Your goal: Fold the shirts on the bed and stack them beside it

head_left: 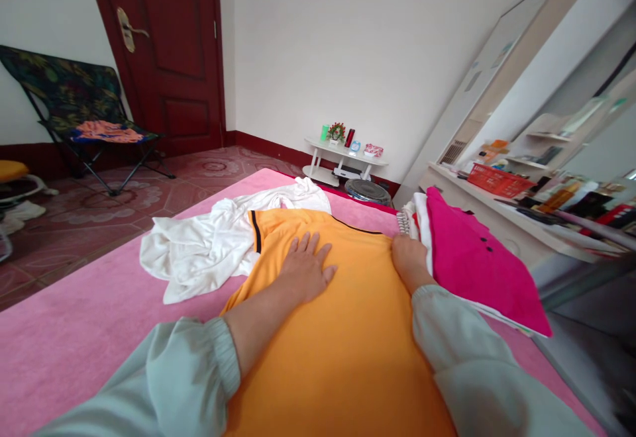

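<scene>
Orange shirt [342,344] lay from centre to six o'clock on the bed [74,344], apparently being smoothed: left hand [305,270] spread, right hand [410,259] curled at its two-o'clock edge, grip unclear. The next move seemingly called for even tension.

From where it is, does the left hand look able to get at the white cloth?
Probably yes: the left hand lies spread on the orange shirt, seemingly holding nothing, and much of the white cloth lies uncovered beside that shirt, with nothing standing between.

On the bed [64,351], a garment [213,245] lay left of the shirt [328,351], a clothes pile [481,265] right. A stand [342,151] stood behind.
</scene>
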Demonstrator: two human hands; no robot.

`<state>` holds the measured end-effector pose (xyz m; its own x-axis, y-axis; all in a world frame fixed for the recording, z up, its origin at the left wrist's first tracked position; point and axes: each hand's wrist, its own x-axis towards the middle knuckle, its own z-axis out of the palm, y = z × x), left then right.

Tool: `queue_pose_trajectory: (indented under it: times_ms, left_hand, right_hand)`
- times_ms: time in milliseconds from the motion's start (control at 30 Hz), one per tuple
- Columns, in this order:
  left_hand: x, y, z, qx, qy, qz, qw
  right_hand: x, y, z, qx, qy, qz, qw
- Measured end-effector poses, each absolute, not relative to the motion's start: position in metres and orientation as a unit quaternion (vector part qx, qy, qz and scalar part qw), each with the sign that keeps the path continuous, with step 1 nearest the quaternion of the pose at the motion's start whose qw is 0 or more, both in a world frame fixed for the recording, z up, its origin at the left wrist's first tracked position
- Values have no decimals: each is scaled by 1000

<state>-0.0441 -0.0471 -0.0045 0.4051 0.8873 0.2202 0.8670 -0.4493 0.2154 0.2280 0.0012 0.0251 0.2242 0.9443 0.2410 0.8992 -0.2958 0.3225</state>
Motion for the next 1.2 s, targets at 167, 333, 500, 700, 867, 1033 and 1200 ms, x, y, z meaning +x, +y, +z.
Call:
queue_pose_trajectory:
  times_ms: [167, 333, 500, 700, 867, 1033, 1200]
  left_hand:
    - [-44, -48, -1, 841, 522, 139, 42]
    - [-45, -49, 1, 841, 520, 143, 48]
    - [-49, -49, 2, 844, 510, 157, 53]
    - [-55, -48, 5, 853, 485, 176, 82]
    - [-87, -22, 21, 853, 461, 210, 120]
    - [-141, 11, 50, 746, 630, 200, -75]
    - [-163, 31, 60, 699, 712, 59, 18]
  right_hand:
    - [209, -10, 32, 773, 600, 198, 64]
    - [165, -53, 30, 696, 687, 209, -3]
    - [141, -81, 3, 710, 701, 40, -43]
    - [142, -82, 0, 723, 688, 24, -60]
    - [142, -83, 1, 720, 689, 24, -85]
    - [142, -83, -2, 722, 685, 31, -94]
    - [142, -83, -2, 718, 687, 35, -107]
